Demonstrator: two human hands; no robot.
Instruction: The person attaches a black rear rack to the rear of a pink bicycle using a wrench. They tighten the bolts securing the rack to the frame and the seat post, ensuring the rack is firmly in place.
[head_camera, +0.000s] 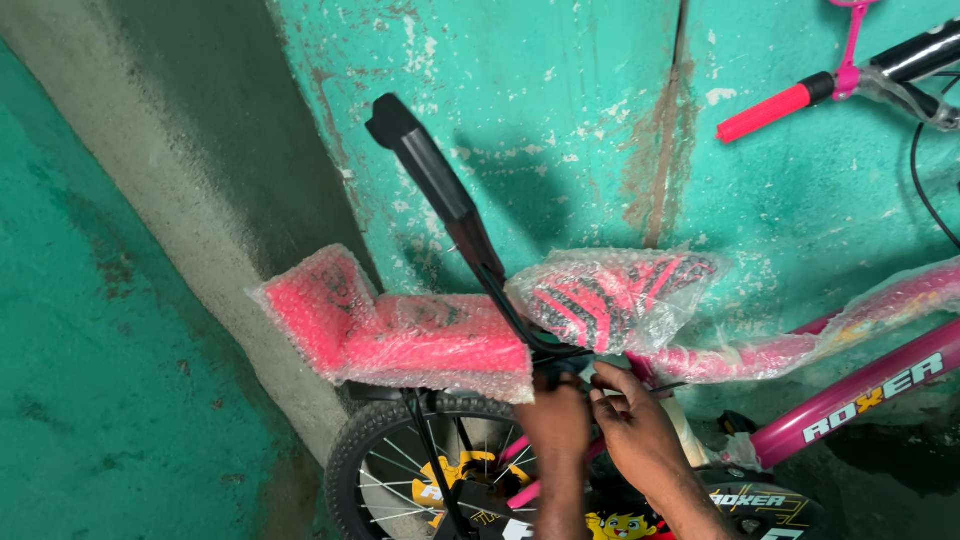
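Wall: you face a teal painted wall (560, 90), its paint flaked and streaked with rusty brown stains.
Ledge: a bare grey concrete band (190, 190) runs slantwise down the left, between two teal surfaces.
Bicycle: a small pink bicycle frame (860, 390) stands against the wall, its upper tube wrapped in clear plastic.
Saddle: the pink and black saddle (615, 295), bagged in bubble wrap, sits just above your hands.
Rear seat: a pink padded carrier seat (400, 330), also in bubble wrap, lies over the rear wheel (400, 470).
Black bar: a black backrest bar (440, 190) rises slantwise from the seat joint towards the upper left.
Left hand (555, 415): your fingers are closed around the black bracket under the saddle.
Right hand (630, 420): your fingers are pinched together at the same joint; what they grip is too small to make out.
Cut off: the pink handlebar grip (765, 112) shows at top right, the rest of the bar leaves the frame; the wheel's lower half is cut by the bottom edge.
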